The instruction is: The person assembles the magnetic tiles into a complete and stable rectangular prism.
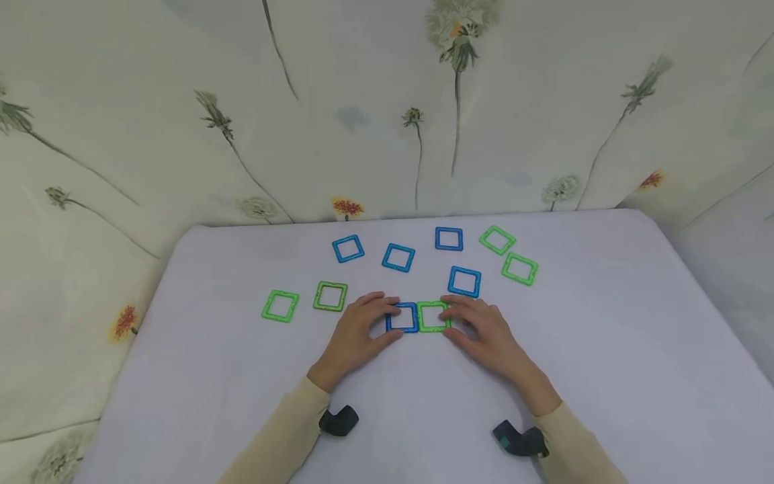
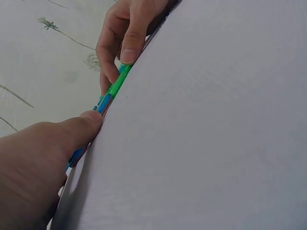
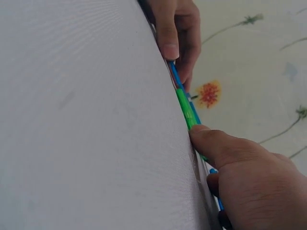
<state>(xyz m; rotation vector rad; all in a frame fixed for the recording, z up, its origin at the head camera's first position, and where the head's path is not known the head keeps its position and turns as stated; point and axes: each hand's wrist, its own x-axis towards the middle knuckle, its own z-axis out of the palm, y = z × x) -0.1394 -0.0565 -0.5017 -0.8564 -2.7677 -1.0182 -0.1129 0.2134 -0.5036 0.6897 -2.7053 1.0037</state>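
Two hollow square magnetic tiles lie flat on the table, edge against edge: a blue tile (image 1: 415,318) at left and a green tile (image 1: 431,329) at right. My left hand (image 1: 359,329) grips the blue one between thumb and fingers at its outer side. From the other side, my right hand (image 1: 488,336) pinches the green one the same way. In the left wrist view, the left thumb (image 2: 86,125) presses the near blue edge. The right wrist view shows the right thumb (image 3: 204,136) at the green tile's (image 3: 186,108) near edge.
Beyond the hands lie several loose tiles: blue ones (image 1: 449,249) at the back, a green pair (image 1: 514,257) at back right, and two green ones (image 1: 329,309) at left. The white-covered table (image 1: 399,417) meets a flower-printed cloth (image 1: 363,161) behind.
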